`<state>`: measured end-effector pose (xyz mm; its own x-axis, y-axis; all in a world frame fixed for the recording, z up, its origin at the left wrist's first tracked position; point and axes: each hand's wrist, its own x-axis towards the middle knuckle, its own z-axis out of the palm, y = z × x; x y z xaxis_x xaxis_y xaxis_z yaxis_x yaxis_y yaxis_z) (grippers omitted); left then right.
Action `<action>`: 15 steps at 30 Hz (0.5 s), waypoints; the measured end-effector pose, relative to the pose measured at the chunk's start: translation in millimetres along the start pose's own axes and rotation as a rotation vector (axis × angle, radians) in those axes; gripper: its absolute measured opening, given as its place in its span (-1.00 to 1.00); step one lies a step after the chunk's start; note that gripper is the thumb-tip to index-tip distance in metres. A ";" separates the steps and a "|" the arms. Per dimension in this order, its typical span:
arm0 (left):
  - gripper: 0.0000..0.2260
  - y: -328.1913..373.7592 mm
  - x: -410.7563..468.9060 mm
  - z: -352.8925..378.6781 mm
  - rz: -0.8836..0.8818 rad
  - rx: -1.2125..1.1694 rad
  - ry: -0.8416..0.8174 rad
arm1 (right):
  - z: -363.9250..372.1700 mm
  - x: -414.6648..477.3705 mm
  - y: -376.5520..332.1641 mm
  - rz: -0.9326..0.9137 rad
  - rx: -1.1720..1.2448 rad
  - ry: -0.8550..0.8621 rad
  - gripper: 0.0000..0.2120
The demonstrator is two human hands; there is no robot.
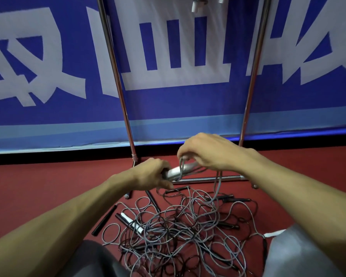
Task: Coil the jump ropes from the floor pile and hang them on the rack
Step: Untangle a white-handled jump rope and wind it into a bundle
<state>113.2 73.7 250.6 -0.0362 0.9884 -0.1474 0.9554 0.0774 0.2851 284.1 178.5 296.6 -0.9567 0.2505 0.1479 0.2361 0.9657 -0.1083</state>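
A tangled pile of grey jump ropes [178, 232] with black and white handles lies on the red floor between my knees. My left hand [152, 173] grips the silver handles [177, 171] of one rope above the pile. My right hand [206, 151] pinches that rope's grey cord [181, 163], looped over the handles. A strand of it hangs down to the pile. The metal rack [116, 76] stands just behind, its two uprights rising out of view. White handles [196, 6] hang at the rack's top.
A blue banner with large white characters [172, 56] covers the wall behind the rack. The rack's base bar [214, 179] lies on the floor under my hands. My knees [300, 254] frame the pile at the bottom corners.
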 end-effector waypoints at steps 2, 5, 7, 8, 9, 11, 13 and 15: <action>-0.74 6.2 -1.9 1.0 0.029 -0.022 -0.038 | -0.2 -0.1 9.8 0.086 0.051 0.055 -0.90; -0.72 13.5 -4.8 0.5 0.064 -0.158 -0.051 | 1.7 -1.5 23.2 0.225 0.185 0.117 -0.84; -0.70 17.7 -6.2 -0.1 0.084 -0.217 -0.051 | 1.6 -2.3 26.9 0.295 0.318 0.144 -0.75; -0.71 20.0 -6.9 0.0 0.090 -0.258 -0.056 | 1.4 -2.6 27.9 0.324 0.381 0.137 -0.71; -0.72 22.7 -7.4 0.3 0.092 -0.311 -0.065 | 1.0 -3.3 28.0 0.351 0.435 0.117 -0.70; -0.74 27.0 -8.9 0.0 0.091 -0.457 -0.085 | 1.4 -3.9 30.6 0.404 0.516 0.076 -0.68; -0.69 31.9 -10.8 -1.3 0.091 -0.643 -0.105 | 3.3 -5.0 35.7 0.458 0.631 0.056 -0.67; -0.51 36.7 -12.2 -2.7 0.071 -0.790 -0.101 | 5.6 -6.8 43.0 0.477 0.775 0.029 -0.74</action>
<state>147.9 64.9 265.4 0.0803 0.9808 -0.1780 0.4629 0.1214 0.8780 299.9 217.9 285.5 -0.7798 0.6233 -0.0584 0.4152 0.4451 -0.7934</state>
